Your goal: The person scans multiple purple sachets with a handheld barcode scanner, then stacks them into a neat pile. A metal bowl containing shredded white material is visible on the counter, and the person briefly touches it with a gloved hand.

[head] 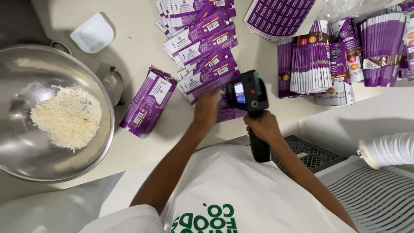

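The counter (142, 39) carries a steel bowl (26, 142) of shredded white food on the left and purple pouches (207, 51) fanned out at the far middle, flat for marking. Your right hand (262, 126) is clenched round a handheld printer (250, 97), aimed at the nearest pouch, which your left hand (208, 110) presses down to steady it.
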